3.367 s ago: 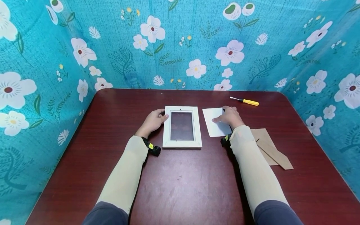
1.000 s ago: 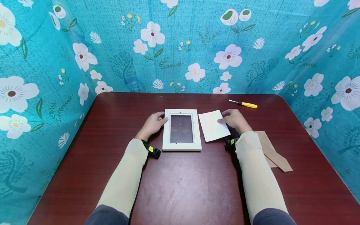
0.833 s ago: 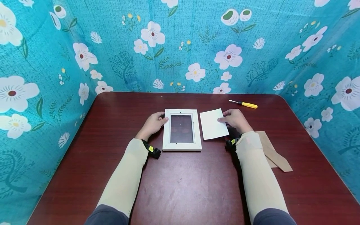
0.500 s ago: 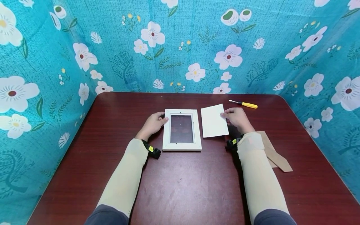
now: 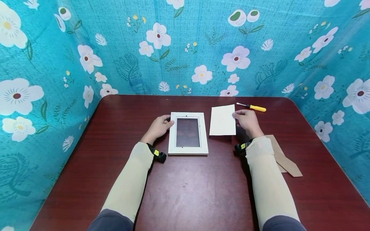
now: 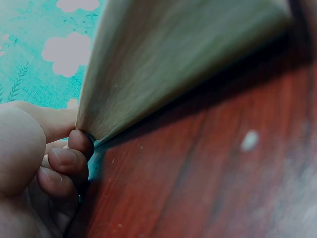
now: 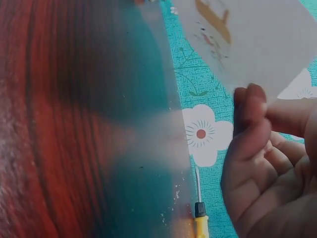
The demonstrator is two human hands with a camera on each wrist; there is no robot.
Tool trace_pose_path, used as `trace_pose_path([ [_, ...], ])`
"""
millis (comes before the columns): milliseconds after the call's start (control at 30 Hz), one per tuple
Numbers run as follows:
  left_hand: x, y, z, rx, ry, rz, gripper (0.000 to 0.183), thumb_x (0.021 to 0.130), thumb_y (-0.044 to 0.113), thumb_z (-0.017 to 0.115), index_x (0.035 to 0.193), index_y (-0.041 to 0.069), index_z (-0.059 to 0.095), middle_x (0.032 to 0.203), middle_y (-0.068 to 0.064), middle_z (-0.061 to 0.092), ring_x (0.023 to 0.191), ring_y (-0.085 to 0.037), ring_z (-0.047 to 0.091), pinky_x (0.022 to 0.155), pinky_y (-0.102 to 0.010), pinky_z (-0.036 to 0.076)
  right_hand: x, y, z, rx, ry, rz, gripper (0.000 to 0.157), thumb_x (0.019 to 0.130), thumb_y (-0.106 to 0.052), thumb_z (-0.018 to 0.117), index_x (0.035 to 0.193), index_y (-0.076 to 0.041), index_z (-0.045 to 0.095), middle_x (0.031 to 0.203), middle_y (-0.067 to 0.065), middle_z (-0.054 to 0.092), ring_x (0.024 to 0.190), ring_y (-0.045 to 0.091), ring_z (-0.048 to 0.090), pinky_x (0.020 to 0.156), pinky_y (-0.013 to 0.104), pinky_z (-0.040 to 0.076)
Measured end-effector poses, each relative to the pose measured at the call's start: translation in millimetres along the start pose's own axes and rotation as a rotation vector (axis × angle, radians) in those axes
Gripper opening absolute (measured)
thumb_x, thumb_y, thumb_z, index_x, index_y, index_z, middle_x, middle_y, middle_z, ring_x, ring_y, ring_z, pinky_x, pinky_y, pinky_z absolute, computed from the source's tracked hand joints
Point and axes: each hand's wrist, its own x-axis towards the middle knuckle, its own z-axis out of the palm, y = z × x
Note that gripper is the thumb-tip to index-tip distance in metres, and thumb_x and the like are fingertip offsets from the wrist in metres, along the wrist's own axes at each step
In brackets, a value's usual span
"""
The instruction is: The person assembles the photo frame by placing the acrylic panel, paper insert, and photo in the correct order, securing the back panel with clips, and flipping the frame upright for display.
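A white picture frame (image 5: 188, 150) lies on the table with its opening facing up and a dark pane within. My left hand (image 5: 157, 128) grips its left side, thumb on the upper face; in the left wrist view the curled fingers (image 6: 64, 161) sit at the corner of the frame's edge (image 6: 163, 64). To the right of the frame, my right hand (image 5: 249, 122) pinches a white photo card (image 5: 222, 122) by its right edge and holds it raised off the tabletop, blank side toward the head camera. From the right wrist, the card's other side (image 7: 277, 44) shows a small coloured print.
A yellow-handled screwdriver (image 5: 257, 108) lies behind the right hand. Brown backing board with a folding stand leg (image 5: 289, 165) lies at the right, partly hidden by the forearm. Flowered blue cloth (image 5: 173, 48) borders the dark red table (image 5: 185, 192) at the back and sides.
My right hand has lifted the photo card from the table, turned it straighter and tilted it up, moving slightly right and away. My left hand stays on the picture frame.
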Motion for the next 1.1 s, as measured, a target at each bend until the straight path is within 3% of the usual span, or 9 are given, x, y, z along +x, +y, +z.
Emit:
trace_pose_path([
  [167,2.1,-1.4,2.4,-0.004,0.005,0.015,0.055,0.099,0.035,0.057,0.145,0.007,0.045,0.079,-0.007,0.06,0.071,-0.02,0.055,0.067,-0.036,0.043,0.5,2.7,1.6,0.054,0.064,-0.025,0.033,0.099,-0.026,0.06,0.119,0.0,0.064,0.099,0.014,0.062,0.069,0.019,0.057,0.06,0.027,0.052],
  [333,3.0,-1.1,2.4,-0.001,0.001,0.013,0.055,0.1,0.035,0.057,0.146,0.008,0.044,0.075,-0.006,0.058,0.066,-0.02,0.053,0.06,-0.034,0.041,-2.9,-1.1,3.0,0.086,0.097,-0.026,0.034,0.098,-0.026,0.06,0.12,0.0,0.064,0.101,0.013,0.062,0.067,0.017,0.057,0.059,0.026,0.051],
  [633,2.0,-1.3,2.2,-0.006,0.003,0.008,0.055,0.1,0.035,0.057,0.146,0.008,0.045,0.071,-0.005,0.056,0.063,-0.02,0.052,0.057,-0.033,0.041,-8.2,-3.9,8.9,0.116,0.104,-0.04,0.033,0.098,-0.026,0.06,0.119,-0.001,0.065,0.101,0.014,0.062,0.072,0.026,0.057,0.068,0.038,0.054],
  [1100,2.1,-3.3,1.3,0.001,0.008,0.023,0.055,0.1,0.035,0.057,0.145,0.007,0.045,0.075,-0.006,0.057,0.066,-0.02,0.054,0.062,-0.034,0.042,-13.9,-15.1,18.7,0.13,0.101,-0.075,0.031,0.098,-0.025,0.062,0.116,-0.001,0.066,0.093,0.015,0.062,0.068,0.02,0.056,0.063,0.033,0.054],
])
